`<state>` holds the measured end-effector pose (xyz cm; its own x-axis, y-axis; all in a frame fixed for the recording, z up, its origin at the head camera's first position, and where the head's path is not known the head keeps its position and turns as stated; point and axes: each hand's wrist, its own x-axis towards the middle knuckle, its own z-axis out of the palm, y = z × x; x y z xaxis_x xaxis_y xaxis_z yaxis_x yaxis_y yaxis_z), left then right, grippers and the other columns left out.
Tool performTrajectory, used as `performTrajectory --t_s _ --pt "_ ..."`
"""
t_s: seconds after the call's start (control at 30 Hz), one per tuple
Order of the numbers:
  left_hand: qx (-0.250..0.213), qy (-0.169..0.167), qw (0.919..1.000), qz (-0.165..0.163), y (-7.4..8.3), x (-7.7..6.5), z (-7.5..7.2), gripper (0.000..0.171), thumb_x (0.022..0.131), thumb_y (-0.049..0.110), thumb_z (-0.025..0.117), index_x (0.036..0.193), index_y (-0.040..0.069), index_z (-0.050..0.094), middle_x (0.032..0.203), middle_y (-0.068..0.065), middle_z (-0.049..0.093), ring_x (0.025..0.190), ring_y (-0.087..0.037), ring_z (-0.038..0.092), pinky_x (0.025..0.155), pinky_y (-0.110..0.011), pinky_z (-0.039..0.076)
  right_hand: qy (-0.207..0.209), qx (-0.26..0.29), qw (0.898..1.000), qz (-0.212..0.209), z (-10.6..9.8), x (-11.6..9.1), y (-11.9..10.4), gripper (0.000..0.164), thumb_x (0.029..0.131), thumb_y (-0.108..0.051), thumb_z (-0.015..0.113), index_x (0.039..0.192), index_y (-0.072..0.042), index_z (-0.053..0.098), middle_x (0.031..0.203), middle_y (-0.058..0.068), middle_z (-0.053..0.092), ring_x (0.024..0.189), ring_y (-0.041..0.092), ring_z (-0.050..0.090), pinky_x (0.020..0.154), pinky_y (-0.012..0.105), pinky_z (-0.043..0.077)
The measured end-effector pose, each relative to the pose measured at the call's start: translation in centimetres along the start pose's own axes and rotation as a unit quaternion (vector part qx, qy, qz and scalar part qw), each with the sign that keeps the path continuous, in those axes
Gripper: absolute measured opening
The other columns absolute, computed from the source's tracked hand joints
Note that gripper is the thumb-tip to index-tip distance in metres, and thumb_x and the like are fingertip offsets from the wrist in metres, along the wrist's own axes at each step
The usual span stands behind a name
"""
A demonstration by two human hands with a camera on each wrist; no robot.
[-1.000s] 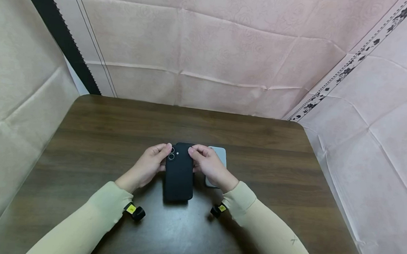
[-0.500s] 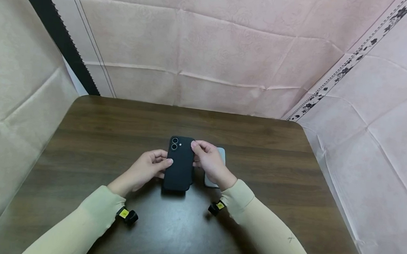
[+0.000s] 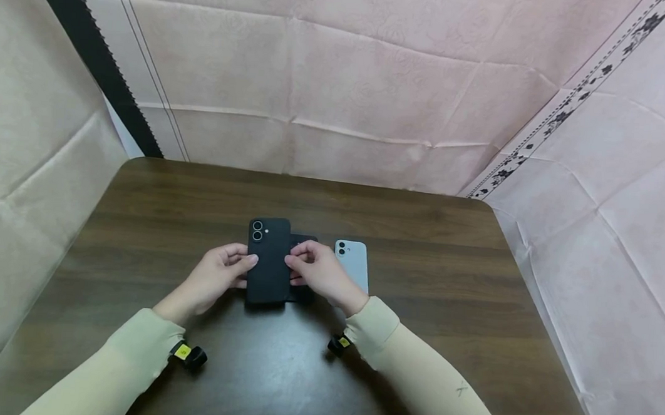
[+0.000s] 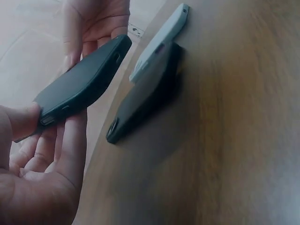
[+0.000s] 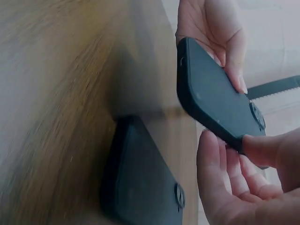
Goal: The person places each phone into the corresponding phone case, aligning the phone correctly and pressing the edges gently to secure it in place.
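A black smartphone [image 3: 269,264], back and twin camera lenses facing up, is pinched at its sides by both hands above the table. My left hand [image 3: 207,282] grips its left edge, thumb on the back and fingers beneath. At the right edge, my right hand [image 3: 324,275] pinches it between thumb and fingers. In the left wrist view the held black smartphone [image 4: 77,79] is tilted and apart from the tabletop. A second dark smartphone [image 5: 140,173] lies below it on the table, partly covered by the right hand in the head view. The light blue smartphone [image 3: 353,264] lies right of it.
The brown wooden table [image 3: 420,250] has rounded far corners. Pale patterned cloth [image 3: 367,90] hangs behind it and at both sides. Each wrist wears a small black camera [image 3: 195,357] on a strap.
Both hands have carried the held black smartphone leftward, its bottom end rising first. The dark smartphone beneath now shows on the table, and more of the light blue one is uncovered.
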<state>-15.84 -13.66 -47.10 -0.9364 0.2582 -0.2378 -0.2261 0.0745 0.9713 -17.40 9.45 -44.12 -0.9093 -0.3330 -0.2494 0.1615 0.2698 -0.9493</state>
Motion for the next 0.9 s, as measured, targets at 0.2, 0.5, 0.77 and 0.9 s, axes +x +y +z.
performTrajectory --t_s 0.2,0.5,0.77,0.9 --pt "0.105 0.068 0.9921 -0.002 -0.4 -0.5 -1.0 0.053 0.097 0.035 0.059 0.135 0.000 0.046 0.127 -0.019 0.059 0.109 -0.026 0.062 0.078 -0.036 0.056 0.024 -0.041 0.999 0.003 2.2 1.3 -0.6 0.013 0.093 -0.016 0.067 0.100 -0.007 0.062 0.084 0.010 0.065 0.074 0.026 0.067 0.066 0.037 0.058" --pt "0.267 0.159 0.9489 0.056 -0.2 -0.9 -1.7 0.038 0.097 0.029 0.061 0.117 -0.002 0.052 0.110 -0.022 0.063 0.099 -0.033 0.064 0.084 -0.048 0.052 0.041 -0.094 0.995 0.014 4.5 3.1 -1.1 0.011 0.093 -0.016 0.067 0.090 -0.006 0.064 0.078 0.013 0.068 0.069 0.026 0.069 0.062 0.033 0.057" --pt "0.332 0.142 0.9321 0.029 -0.6 -0.6 -2.0 0.042 0.093 0.029 0.067 0.115 -0.005 0.055 0.107 -0.022 0.060 0.096 -0.032 0.064 0.082 -0.048 0.052 0.039 -0.233 0.971 0.025 5.5 4.0 -0.9 0.024 0.094 -0.022 0.066 0.075 -0.008 0.066 0.063 0.001 0.064 0.055 0.012 0.063 0.050 0.024 0.047" --pt "0.365 0.139 0.9204 0.021 -0.6 -0.5 -1.9 0.044 0.091 0.029 0.069 0.114 -0.006 0.056 0.107 -0.023 0.059 0.096 -0.034 0.060 0.083 -0.049 0.049 0.033 -0.300 0.953 0.018 6.0 4.3 -1.0 0.036 0.091 -0.026 0.069 0.061 -0.008 0.061 0.051 -0.002 0.054 0.047 0.012 0.054 0.044 0.023 0.040"
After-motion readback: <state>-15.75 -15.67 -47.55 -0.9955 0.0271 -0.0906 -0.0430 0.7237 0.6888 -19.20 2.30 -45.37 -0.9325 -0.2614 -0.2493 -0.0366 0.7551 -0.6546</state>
